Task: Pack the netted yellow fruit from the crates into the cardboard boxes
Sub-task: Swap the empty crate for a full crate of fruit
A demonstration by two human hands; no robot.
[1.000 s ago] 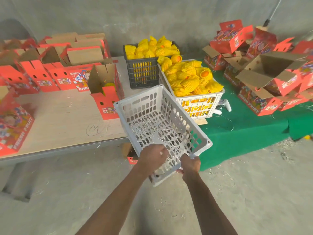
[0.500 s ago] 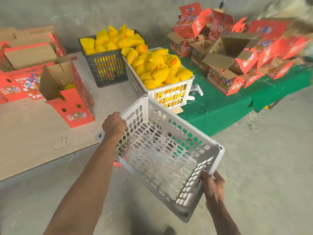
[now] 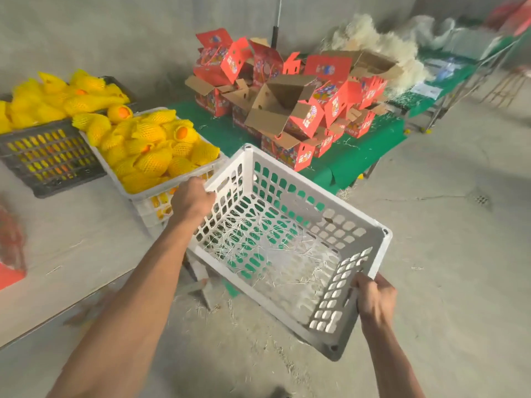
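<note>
I hold a white plastic crate (image 3: 324, 208) in the air over the concrete floor; only loose straw lies in it. My left hand (image 3: 191, 201) grips its left rim and my right hand (image 3: 373, 300) grips its near right end. On the table to the left stand a white crate (image 3: 143, 196) and a dark grey crate (image 3: 48, 165), both heaped with netted yellow fruit (image 3: 152, 150). Red cardboard boxes (image 3: 287, 110), several with open flaps, are piled on a green-covered surface behind the held crate.
The wooden table (image 3: 71, 254) runs along the left, with a blurred red box (image 3: 11, 254) at its left edge. A heap of pale straw (image 3: 373, 44) lies behind the boxes. A pole (image 3: 275, 30) leans on the wall. Bare floor (image 3: 445, 239) spreads to the right.
My view and the held crate have swung to the right, away from the table. My left hand stays on the left rim and my right hand on the near right end.
</note>
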